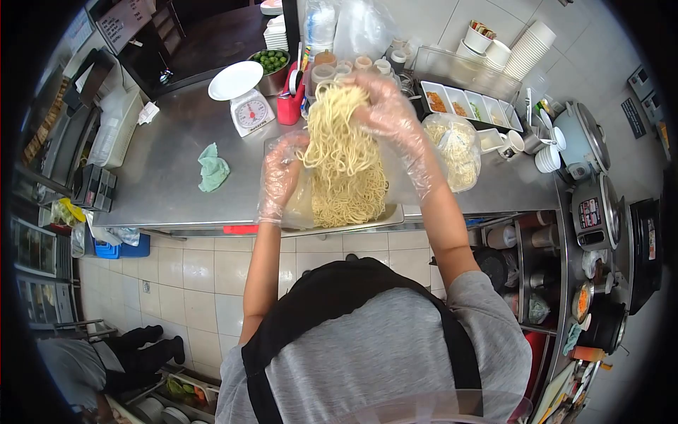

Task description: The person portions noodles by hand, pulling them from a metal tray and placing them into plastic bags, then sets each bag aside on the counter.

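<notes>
Both my hands wear clear plastic gloves. Raised above the counter, my right hand grips a hanging bunch of yellow noodles. Beneath that bunch, more noodles lie in a shallow tray lined with clear plastic. My left hand is at the left side of the noodles, its fingers curled near the lower strands; what they hold, if anything, is hidden. Behind and to the left stands a kitchen scale with a white plate on top.
A green cloth lies on the steel counter. A bag of pale food is right of my right hand. Behind are a topping container, a red holder and a bowl of green limes. Another person is at the lower left.
</notes>
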`<state>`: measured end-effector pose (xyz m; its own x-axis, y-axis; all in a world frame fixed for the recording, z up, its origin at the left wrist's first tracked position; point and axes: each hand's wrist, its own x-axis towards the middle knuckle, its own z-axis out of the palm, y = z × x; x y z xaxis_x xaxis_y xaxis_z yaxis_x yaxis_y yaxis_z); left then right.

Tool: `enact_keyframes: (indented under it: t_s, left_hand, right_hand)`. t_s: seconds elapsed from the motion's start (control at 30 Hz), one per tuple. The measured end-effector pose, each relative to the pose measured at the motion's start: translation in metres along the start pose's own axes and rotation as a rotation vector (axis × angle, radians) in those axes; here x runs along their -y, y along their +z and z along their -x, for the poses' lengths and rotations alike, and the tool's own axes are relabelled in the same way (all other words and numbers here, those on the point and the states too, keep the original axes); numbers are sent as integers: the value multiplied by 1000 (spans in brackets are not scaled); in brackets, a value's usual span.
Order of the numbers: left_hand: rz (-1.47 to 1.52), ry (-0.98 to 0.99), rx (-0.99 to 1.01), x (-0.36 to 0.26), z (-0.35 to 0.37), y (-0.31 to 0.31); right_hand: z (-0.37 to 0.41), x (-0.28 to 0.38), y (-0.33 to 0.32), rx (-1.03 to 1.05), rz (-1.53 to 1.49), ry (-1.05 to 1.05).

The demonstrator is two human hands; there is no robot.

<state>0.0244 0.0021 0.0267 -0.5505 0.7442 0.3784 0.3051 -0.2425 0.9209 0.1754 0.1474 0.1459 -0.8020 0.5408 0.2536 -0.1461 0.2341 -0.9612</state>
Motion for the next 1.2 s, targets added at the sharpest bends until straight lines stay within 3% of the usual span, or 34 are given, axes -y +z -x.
enact_keyframes:
  t_s: [0.13, 0.23, 0.27, 0.33, 0.37, 0.47, 0.5, 0.53, 0.57, 0.6, 0.7, 0.8, 0.9, 1.0, 1.1, 1.2]
  left_hand:
    - [-3, -57, 0, -2, -6, 5]
    - [-37, -158, 5, 16, -1, 6]
    - [-66, -134, 2, 32, 2, 4]
    - [-82, -98, -9, 42, 3, -1]
    - [-71, -87, -19, 42, 6, -4]
    - [58, -145, 8, 27, 9, -11]
    - [117, -180, 29, 15, 8, -14]
    - [232, -198, 83, 2, 5, -18]
    - [346, -219, 137, -13, 4, -22]
    - [459, -246, 194, -21, 5, -26]
    - [710, -274, 265, -30, 4, -28]
    - [903, -332, 406, -28, 9, -28]
    - [994, -369, 465, -32, 14, -20]
    - [1100, -436, 471, -26, 17, -15]
    - [1136, -490, 270, -27, 31, -10]
    - [797, -277, 250, 20, 46, -31]
  right_hand:
    - [-4, 35, 8, -147, 132, -291]
    - [-9, 1, 0, -170, 209, -297]
    - [-3, -9, -1, -114, 229, -231]
    - [9, -29, 7, -105, 797, 71]
    - [13, -78, 3, -87, 961, -101]
    - [22, -196, 15, 179, 1249, -95]
    - [22, -231, 5, 167, 958, -154]
    - [17, -216, -1, 154, 667, -213]
    - [11, -201, -6, 257, 935, 16]
    - [6, -132, 4, 428, 1223, 219]
    - [2, -61, -7, 566, 1120, 176]
    - [4, -14, -9, 500, 968, 182]
    - [6, -45, -5, 290, 204, 78]
    - [10, -59, 9, 291, -156, -39]
    - [14, -63, 1, 84, -192, 71]
    - [23, -64, -12, -141, -140, 93]
